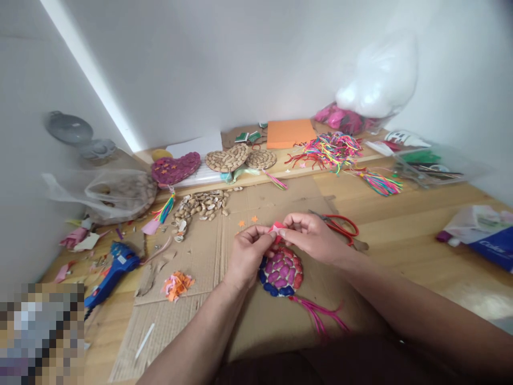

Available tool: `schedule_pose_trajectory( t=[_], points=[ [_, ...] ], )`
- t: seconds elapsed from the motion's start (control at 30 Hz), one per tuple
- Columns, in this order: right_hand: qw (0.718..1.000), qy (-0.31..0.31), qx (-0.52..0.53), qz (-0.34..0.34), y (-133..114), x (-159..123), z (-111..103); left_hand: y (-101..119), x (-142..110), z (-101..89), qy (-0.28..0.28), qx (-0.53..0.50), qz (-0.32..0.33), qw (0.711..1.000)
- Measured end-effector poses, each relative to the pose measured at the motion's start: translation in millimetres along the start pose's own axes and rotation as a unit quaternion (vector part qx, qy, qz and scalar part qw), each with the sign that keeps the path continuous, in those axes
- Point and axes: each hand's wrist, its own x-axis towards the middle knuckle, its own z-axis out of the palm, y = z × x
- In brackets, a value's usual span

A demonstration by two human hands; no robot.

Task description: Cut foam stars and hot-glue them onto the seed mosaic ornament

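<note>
My left hand (250, 251) and my right hand (310, 235) meet above the cardboard, both closed in a pinch. Between their fingertips is a small red and pale pink piece (276, 230), perhaps paper or foam. Just below lies a round peanut-shell ornament (282, 271), coloured purple, red and dark blue, with a pink tassel (320, 314) trailing from its edge. Two small orange stars (248, 221) rest on the cardboard beyond my left hand. Red-handled scissors (344, 225) lie to the right, partly behind my right hand.
A blue glue gun (112, 272), orange scraps (177, 285) and a heap of peanut shells (203, 205) lie to the left. Behind are a purple heart (176, 168), plain shell ornaments (227, 157), orange sheets (290, 133) and colourful tassels (332, 149). A clear tray (436, 174) stands right.
</note>
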Motion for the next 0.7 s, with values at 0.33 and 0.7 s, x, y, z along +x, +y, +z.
schedule_pose_trajectory(
  t=[0.33, 0.7],
  points=[
    [0.998, 0.051, -0.002, -0.030, -1.7, 0.5, 4.5, -2.3, -1.5, -2.7, -0.002, 0.117, 0.048, 0.992],
    [0.999, -0.013, 0.029, 0.015, 2.9, 1.9, 1.5, -1.5, 0.0, -2.2, 0.019, -0.013, 0.060, 0.998]
  ],
)
